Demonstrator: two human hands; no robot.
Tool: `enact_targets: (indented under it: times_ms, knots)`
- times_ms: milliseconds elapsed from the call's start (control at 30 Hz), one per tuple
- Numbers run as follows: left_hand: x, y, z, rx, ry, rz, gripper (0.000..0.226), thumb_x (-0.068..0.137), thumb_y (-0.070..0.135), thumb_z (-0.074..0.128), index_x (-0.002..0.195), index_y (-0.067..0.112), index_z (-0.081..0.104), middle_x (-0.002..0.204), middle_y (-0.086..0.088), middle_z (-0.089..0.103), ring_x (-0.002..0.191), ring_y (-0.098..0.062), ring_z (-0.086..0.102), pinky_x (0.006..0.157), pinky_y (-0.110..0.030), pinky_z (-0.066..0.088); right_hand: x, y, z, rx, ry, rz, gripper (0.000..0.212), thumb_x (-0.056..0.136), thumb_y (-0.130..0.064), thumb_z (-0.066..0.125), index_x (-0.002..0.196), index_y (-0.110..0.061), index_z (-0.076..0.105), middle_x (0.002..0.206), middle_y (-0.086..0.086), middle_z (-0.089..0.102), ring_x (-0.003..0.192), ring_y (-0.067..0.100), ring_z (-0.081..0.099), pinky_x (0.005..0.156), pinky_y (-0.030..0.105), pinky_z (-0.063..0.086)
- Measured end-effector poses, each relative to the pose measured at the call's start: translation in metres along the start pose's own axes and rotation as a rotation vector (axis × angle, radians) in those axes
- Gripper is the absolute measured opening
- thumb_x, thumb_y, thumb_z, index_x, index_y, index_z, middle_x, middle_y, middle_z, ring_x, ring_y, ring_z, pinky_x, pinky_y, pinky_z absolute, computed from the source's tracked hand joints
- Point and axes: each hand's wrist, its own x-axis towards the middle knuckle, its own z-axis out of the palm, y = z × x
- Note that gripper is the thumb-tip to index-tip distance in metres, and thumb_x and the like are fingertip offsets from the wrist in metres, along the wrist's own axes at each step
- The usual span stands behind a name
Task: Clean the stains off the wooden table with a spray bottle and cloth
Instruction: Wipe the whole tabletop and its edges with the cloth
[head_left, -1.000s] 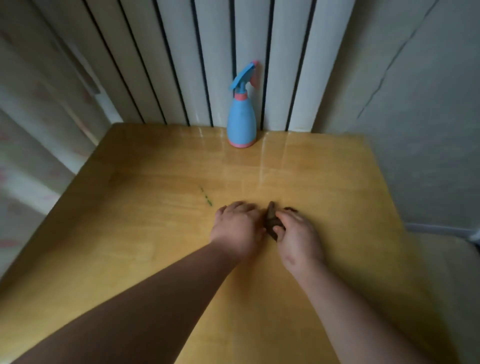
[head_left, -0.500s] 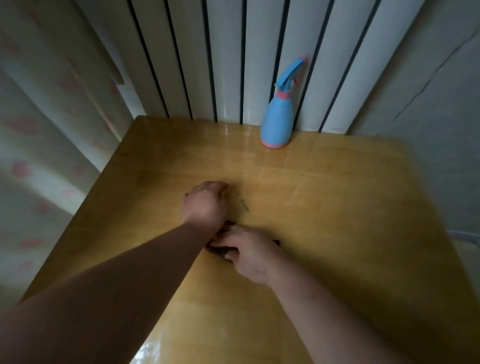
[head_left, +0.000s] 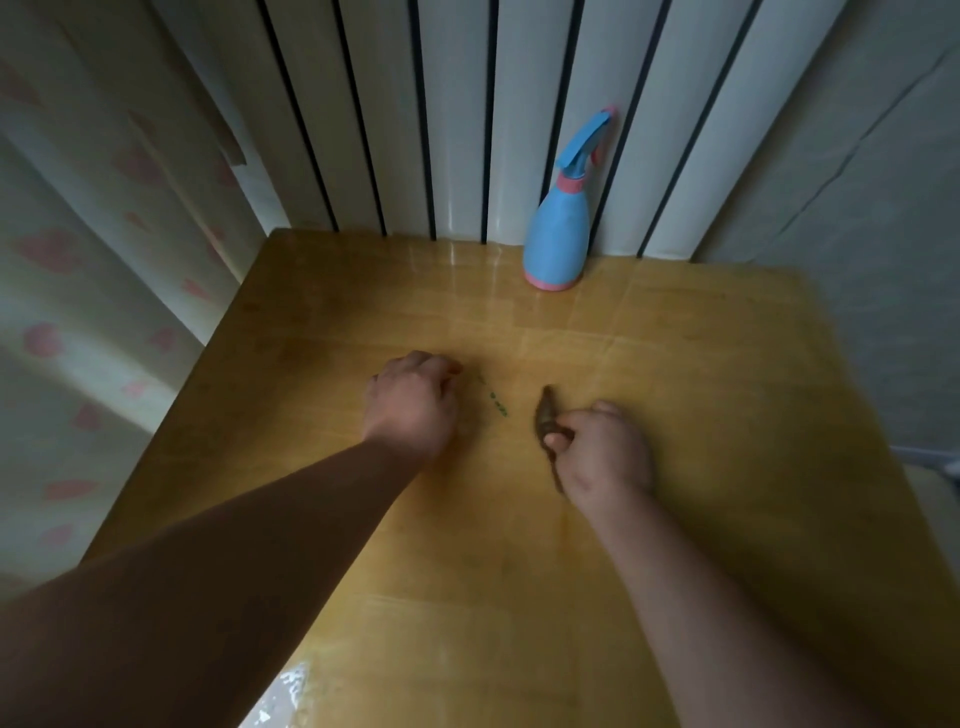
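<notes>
Parting hands, we pinch cloth (head_left: 545, 415) in right hand (head_left: 605, 452), left hand (head_left: 410, 402) curled empty; green stain (head_left: 496, 402) between them, off table (head_left: 727, 364) edges, unwiped.

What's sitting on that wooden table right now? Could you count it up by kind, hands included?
spray bottle: 1
dark cloth: 1
green stain streak: 1
hands: 2 (left hand, right hand gripping the cloth)
Total: 5
</notes>
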Motion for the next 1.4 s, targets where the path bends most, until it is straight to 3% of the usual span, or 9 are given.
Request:
enact_targets:
  times_ms: [133,267,467,567,767,833,1000,1233,1400]
  knots:
    - [-0.007,0.003,-0.002,-0.041,-0.023,0.001,0.033,0.099,0.025,0.046,0.128,0.025,0.062,0.129,-0.001,0.059,0.123,-0.025,0.048,0.103,-0.04,0.038,-0.042,-0.012,-0.002,0.042,-0.292,-0.375,0.024,0.086,-0.035,0.069,0.11,-0.032,0.072,0.103,-0.009,0.054,0.097,0.018,0.058,0.082,0.023,0.042]
    - [-0.019,0.006,-0.004,-0.025,-0.039,-0.015,0.031,0.098,0.025,0.048,0.125,0.026,0.063,0.127,-0.001,0.06,0.121,-0.026,0.049,0.101,-0.039,0.04,-0.054,0.001,-0.007,-0.007,-0.569,-0.464,0.026,0.08,-0.028,0.076,0.105,-0.03,0.074,0.091,-0.012,0.047,0.092,0.015,0.056,0.079,0.025,0.046]
    - [-0.039,0.004,-0.005,0.032,-0.076,0.005,0.031,0.098,0.029,0.047,0.125,0.027,0.062,0.125,-0.001,0.06,0.119,-0.026,0.051,0.102,-0.043,0.041,-0.016,0.061,-0.019,0.048,0.084,0.212,0.028,0.092,-0.029,0.063,0.118,-0.02,0.068,0.12,0.007,0.054,0.107,0.029,0.056,0.089,0.034,0.046]
    - [-0.048,0.007,-0.001,0.019,-0.046,-0.023,0.03,0.097,0.03,0.049,0.122,0.026,0.065,0.123,-0.003,0.062,0.116,-0.026,0.053,0.1,-0.042,0.043,-0.032,0.052,-0.012,0.033,0.022,0.109,0.025,0.09,-0.031,0.064,0.113,-0.025,0.071,0.118,0.005,0.057,0.105,0.027,0.057,0.085,0.028,0.043]
    - [-0.069,0.019,0.006,0.016,-0.057,-0.025,0.03,0.096,0.027,0.048,0.121,0.026,0.065,0.123,-0.003,0.063,0.115,-0.027,0.054,0.098,-0.041,0.044,-0.111,0.002,-0.002,-0.004,-0.464,-0.558,0.023,0.087,-0.029,0.066,0.109,-0.029,0.072,0.109,-0.006,0.057,0.098,0.023,0.057,0.087,0.029,0.048]
    - [-0.074,0.023,0.003,0.032,-0.067,-0.024,0.032,0.094,0.025,0.048,0.122,0.027,0.065,0.124,-0.002,0.062,0.117,-0.026,0.054,0.099,-0.041,0.043,-0.103,0.014,-0.002,-0.027,-0.416,-0.469,0.022,0.086,-0.029,0.066,0.108,-0.028,0.072,0.115,-0.004,0.057,0.101,0.025,0.058,0.087,0.027,0.048]
    - [-0.085,0.021,-0.006,0.045,-0.041,-0.044,0.031,0.094,0.027,0.049,0.121,0.029,0.065,0.122,-0.001,0.062,0.115,-0.025,0.054,0.098,-0.039,0.043,-0.07,0.073,-0.023,0.075,0.006,0.217,0.026,0.093,-0.026,0.06,0.118,-0.021,0.067,0.123,0.006,0.054,0.105,0.026,0.058,0.08,0.027,0.043]
    - [-0.099,0.019,0.0,0.019,-0.067,-0.082,0.032,0.094,0.026,0.049,0.122,0.027,0.065,0.121,-0.001,0.062,0.115,-0.027,0.055,0.096,-0.038,0.045,-0.124,0.008,0.015,0.095,-0.272,-0.288,0.031,0.094,-0.034,0.057,0.124,-0.029,0.063,0.145,0.001,0.045,0.127,0.02,0.047,0.1,0.026,0.038]
    - [-0.098,0.018,-0.002,-0.364,-0.125,-0.221,0.027,0.098,0.035,0.054,0.112,0.02,0.07,0.11,-0.001,0.068,0.104,-0.024,0.062,0.088,-0.033,0.05,-0.109,0.01,0.009,0.644,-0.299,-0.052,0.019,0.086,-0.029,0.07,0.105,-0.025,0.069,0.105,-0.005,0.068,0.098,0.018,0.064,0.086,0.027,0.049]
